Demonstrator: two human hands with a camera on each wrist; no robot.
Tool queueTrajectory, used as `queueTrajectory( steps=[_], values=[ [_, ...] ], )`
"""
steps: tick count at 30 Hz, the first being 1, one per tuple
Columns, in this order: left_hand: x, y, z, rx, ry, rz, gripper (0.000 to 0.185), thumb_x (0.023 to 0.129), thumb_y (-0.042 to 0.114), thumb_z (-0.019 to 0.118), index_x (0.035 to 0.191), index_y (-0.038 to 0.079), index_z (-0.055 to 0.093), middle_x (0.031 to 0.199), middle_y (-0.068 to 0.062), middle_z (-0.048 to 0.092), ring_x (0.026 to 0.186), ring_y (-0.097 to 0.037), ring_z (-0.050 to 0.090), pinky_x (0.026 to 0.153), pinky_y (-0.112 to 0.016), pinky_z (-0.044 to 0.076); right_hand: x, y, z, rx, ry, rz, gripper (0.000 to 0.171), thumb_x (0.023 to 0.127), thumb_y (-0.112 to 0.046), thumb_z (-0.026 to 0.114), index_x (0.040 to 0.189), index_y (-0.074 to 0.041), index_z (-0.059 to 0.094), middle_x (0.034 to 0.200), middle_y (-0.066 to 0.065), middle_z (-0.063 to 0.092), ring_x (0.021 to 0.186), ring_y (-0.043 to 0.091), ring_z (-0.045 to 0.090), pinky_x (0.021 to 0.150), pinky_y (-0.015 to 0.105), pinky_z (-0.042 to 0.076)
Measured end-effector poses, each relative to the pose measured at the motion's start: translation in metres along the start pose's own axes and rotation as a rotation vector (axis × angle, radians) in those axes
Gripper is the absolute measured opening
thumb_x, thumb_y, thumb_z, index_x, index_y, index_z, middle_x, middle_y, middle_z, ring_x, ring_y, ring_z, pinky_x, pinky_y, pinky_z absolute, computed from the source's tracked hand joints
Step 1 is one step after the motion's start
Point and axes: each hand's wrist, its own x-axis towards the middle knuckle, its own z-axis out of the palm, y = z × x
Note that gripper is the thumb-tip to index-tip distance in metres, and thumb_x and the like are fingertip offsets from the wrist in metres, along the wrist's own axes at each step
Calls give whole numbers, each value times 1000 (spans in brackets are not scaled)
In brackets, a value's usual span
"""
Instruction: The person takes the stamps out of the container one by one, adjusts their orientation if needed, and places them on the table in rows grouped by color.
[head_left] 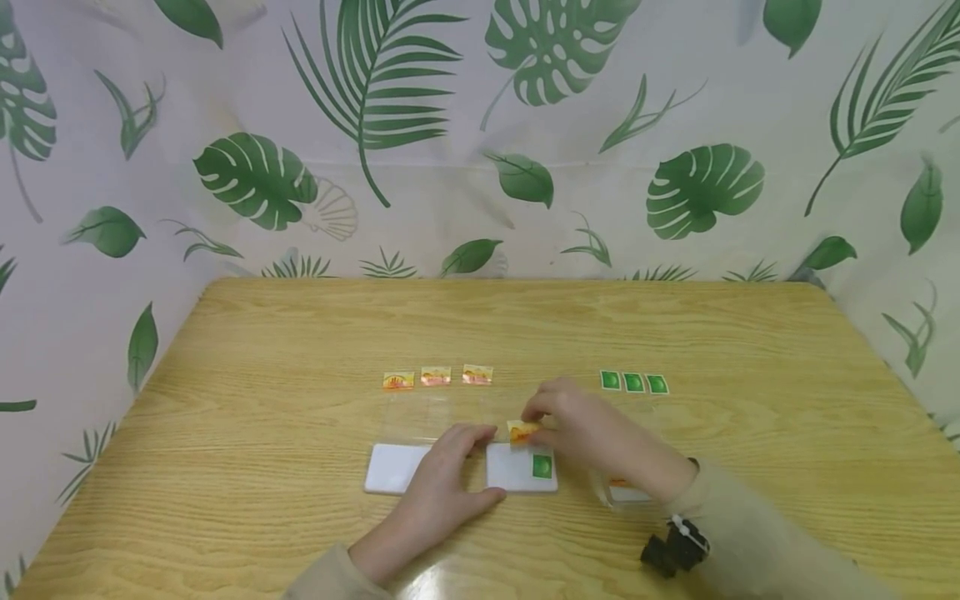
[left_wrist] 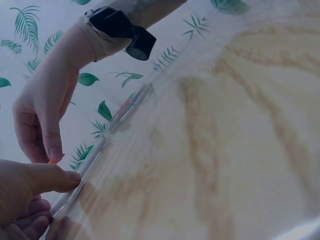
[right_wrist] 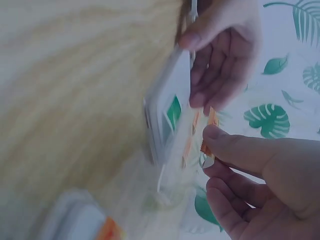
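My right hand (head_left: 581,421) pinches a small yellow-orange sticker (head_left: 521,432) between thumb and fingers, above the far edge of a flat white case (head_left: 512,475). A green square sticker (head_left: 542,467) lies on the case's right part. My left hand (head_left: 444,483) grips the case at its left end, thumb by the near corner and fingers by the far one. In the right wrist view, the held sticker (right_wrist: 210,131) stands tilted, apart from the case, and the left thumb touches the case's edge.
Another white case (head_left: 394,468) lies partly behind the left hand. A third (head_left: 630,494), with an orange sticker, is partly under the right forearm. Three yellow-orange stickers (head_left: 436,377) lie in a row behind, and three green stickers (head_left: 633,382) at right, on the wooden table (head_left: 247,400).
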Motion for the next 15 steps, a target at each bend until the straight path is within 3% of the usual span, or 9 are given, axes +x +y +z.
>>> queueTrajectory(
  steps=[4, 10, 15],
  values=[
    [0, 0, 0, -11, -9, -11, 64, 71, 23, 77, 126, 9, 47, 118, 1, 52, 109, -12, 48, 96, -33, 41, 8, 6, -5, 10, -17, 51, 16, 76, -15, 73, 90, -9, 68, 87, -2, 62, 85, 15, 53, 71, 27, 49],
    [0, 0, 0, -5, -9, -13, 64, 71, 23, 77, 126, 9, 47, 119, 2, 52, 109, -12, 48, 97, -33, 40, 25, 13, -9, -6, -11, 56, 18, 75, -14, 73, 90, -7, 69, 85, 1, 62, 84, 18, 55, 75, 31, 50],
    [0, 0, -1, -12, -7, -9, 63, 71, 23, 77, 126, 9, 47, 119, 2, 52, 110, -12, 48, 97, -33, 40, 42, 19, -10, -39, -48, 128, 16, 77, -14, 72, 91, -7, 69, 88, 3, 63, 86, 19, 57, 77, 31, 50]
  ],
)
